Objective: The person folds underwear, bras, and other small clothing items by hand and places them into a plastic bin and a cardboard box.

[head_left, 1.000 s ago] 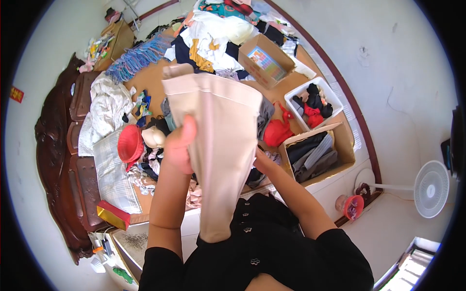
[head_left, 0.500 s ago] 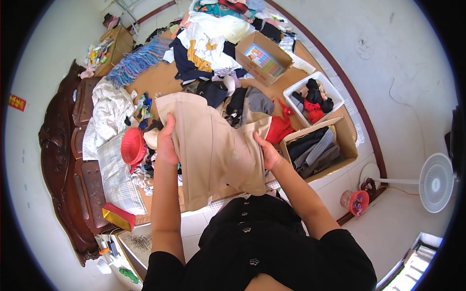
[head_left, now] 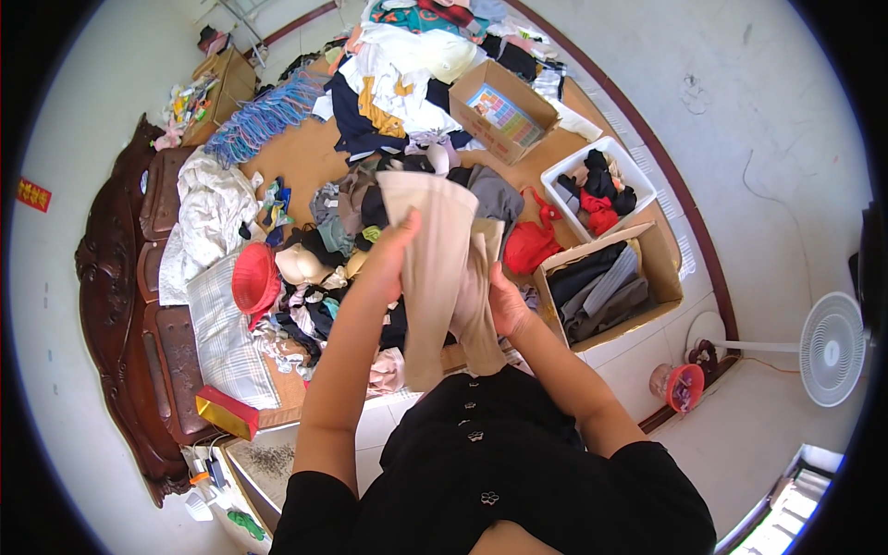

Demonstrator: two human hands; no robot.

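Observation:
Folded lengthwise, a beige pair of shaping shorts [head_left: 430, 268] hangs in front of my chest. My left hand [head_left: 396, 250] grips its left side near the top, thumb laid over the fabric. On the other side my right hand [head_left: 506, 301] is closed on the right edge, its fingers partly hidden by the cloth. Behind the shorts lies a pile of mixed clothes, with a beige bra [head_left: 302, 265] to the left and a red garment [head_left: 532, 245] to the right.
A white plastic bin [head_left: 562, 205] and a cardboard box [head_left: 662, 268] of folded dark clothes stand at right. Another cardboard box [head_left: 481, 134] is behind them. A red basket [head_left: 253, 277] sits at left, before a carved wooden headboard [head_left: 111, 305]. White clothes [head_left: 398, 55] heap up far back.
My left hand has moved right, toward my right hand, and the spread shorts have narrowed into a fold. More of the clothes pile shows at left.

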